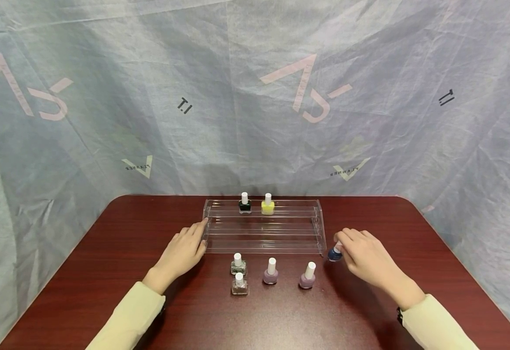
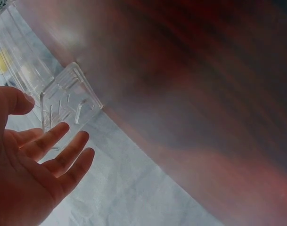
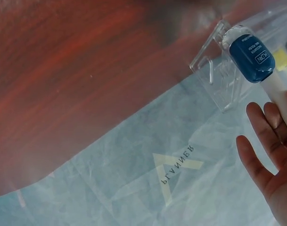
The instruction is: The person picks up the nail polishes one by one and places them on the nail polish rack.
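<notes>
My right hand (image 1: pixel 366 255) holds a blue nail polish bottle (image 3: pixel 252 57) by its white cap, just off the right end of a clear tiered rack (image 1: pixel 263 244). In the head view that bottle is tilted and partly hidden by the fingers. My left hand (image 1: pixel 184 248) rests at the rack's left end, fingers extended, touching its side. On the rack's top tier stand a dark green bottle (image 1: pixel 245 206) and a yellow bottle (image 1: pixel 268 207), both white-capped.
In front of the rack stand two glittery bottles (image 1: pixel 239 287), one behind the other, and two mauve bottles (image 1: pixel 270 276) further right. A grey printed cloth (image 1: pixel 237 136) hangs behind the dark red table (image 1: pixel 211 325).
</notes>
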Demonstrator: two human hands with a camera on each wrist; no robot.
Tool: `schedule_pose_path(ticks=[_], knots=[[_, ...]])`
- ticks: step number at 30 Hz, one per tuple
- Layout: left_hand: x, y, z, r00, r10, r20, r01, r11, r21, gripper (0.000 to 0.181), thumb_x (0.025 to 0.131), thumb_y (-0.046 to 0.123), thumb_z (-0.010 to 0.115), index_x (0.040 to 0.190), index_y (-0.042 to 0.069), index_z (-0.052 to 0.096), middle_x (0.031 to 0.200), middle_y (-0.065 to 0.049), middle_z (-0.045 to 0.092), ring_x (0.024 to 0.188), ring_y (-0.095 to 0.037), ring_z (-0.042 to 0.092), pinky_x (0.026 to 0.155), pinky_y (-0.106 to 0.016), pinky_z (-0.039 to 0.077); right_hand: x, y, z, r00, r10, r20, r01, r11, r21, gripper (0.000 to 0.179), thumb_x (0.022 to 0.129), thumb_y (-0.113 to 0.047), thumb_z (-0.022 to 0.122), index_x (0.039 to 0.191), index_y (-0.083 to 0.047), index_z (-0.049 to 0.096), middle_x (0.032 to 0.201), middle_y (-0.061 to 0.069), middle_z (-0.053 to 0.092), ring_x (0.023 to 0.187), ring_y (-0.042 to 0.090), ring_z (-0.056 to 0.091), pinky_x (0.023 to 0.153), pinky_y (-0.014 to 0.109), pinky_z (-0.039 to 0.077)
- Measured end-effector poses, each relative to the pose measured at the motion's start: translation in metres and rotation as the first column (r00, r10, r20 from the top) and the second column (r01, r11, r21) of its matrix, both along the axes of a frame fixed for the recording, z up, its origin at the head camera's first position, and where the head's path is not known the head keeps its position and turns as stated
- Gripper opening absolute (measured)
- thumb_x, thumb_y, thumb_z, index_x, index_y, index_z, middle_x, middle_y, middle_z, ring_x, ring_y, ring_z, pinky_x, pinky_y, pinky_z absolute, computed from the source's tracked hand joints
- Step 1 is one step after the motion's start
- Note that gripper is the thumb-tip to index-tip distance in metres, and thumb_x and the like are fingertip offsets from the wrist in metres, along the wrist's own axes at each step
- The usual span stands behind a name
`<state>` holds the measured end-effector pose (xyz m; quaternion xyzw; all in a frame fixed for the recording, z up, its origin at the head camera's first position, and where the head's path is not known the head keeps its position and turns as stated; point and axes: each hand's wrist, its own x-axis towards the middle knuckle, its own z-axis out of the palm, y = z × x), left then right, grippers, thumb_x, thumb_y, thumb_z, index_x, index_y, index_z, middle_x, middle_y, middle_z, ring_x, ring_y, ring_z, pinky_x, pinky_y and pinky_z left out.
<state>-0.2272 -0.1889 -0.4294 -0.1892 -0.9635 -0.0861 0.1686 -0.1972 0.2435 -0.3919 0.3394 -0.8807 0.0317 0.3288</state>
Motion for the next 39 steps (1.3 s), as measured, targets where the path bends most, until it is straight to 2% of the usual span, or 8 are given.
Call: schedule_pose_path(ticks=[14,23,39], knots=[[0.000,0.001,0.000,1.000,0.008,0.017,-0.008,1.000,0.001,0.055,0.090,0.019,0.051,0.141,0.005,0.034,0.129,-0.013,0.051,0.108,-0.033,0.053,0.084,-0.049,0.045,-0.006,-0.004,0.016,1.000,0.015,-0.009,-0.015,1.000,-0.015,0.012,0.078,-0.012,0.058,0.088,-0.006,0.059,0.078,0.001,0.054,0.072,0.018,0.054,0.063,0.033,0.041],[0.001,0.000,0.001,1.000,0.007,0.011,-0.007,1.000,0.000,0.055,0.090,0.020,0.051,0.141,0.005,0.034,0.129,-0.013,0.051,0.108,-0.033,0.053,0.084,-0.048,0.045,-0.015,-0.010,0.025,0.997,0.060,-0.049,-0.062,0.997,-0.035,0.012,0.078,-0.009,0.057,0.089,-0.005,0.058,0.078,0.001,0.053,0.070,0.018,0.053,0.061,0.031,0.039],[0.001,-0.001,0.000,1.000,0.002,0.007,-0.002,1.000,0.002,0.055,0.090,0.020,0.050,0.141,0.006,0.034,0.130,-0.013,0.051,0.107,-0.034,0.053,0.084,-0.049,0.045,-0.034,-0.028,0.032,0.996,0.067,-0.051,-0.069,0.997,-0.037,0.010,0.080,-0.012,0.057,0.088,-0.005,0.057,0.077,0.001,0.050,0.070,0.018,0.050,0.063,0.032,0.038]])
